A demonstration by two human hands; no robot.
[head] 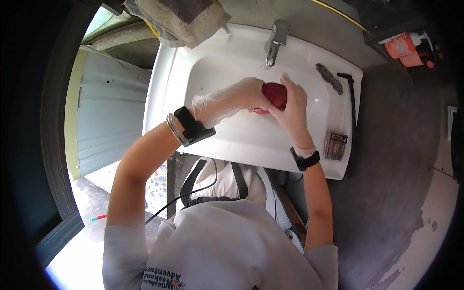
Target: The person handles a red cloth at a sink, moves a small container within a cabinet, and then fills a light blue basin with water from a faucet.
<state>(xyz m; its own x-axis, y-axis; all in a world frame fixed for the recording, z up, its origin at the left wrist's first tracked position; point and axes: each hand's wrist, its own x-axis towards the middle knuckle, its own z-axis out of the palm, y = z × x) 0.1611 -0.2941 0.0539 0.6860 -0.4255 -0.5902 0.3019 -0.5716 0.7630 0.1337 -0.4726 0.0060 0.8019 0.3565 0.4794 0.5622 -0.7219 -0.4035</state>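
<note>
Both hands wear thin, clear disposable gloves and hold a dark red, rounded object (275,95) over the white sink basin (224,134). My left hand (252,93) grips it from the left side. From the right, my right hand (293,99) has its fingers and thumb around it. A brighter red part shows below my left fingers; what the object is cannot be told. Just beyond the hands stands the chrome faucet (274,43).
On the sink's right rim lie a dark mesh-like strip (329,78), a black rod with a bent end (352,119) and a clear pack of dark items (335,145). A cloth (185,18) hangs at the back left. Pump bottles (400,45) stand on a shelf at upper right.
</note>
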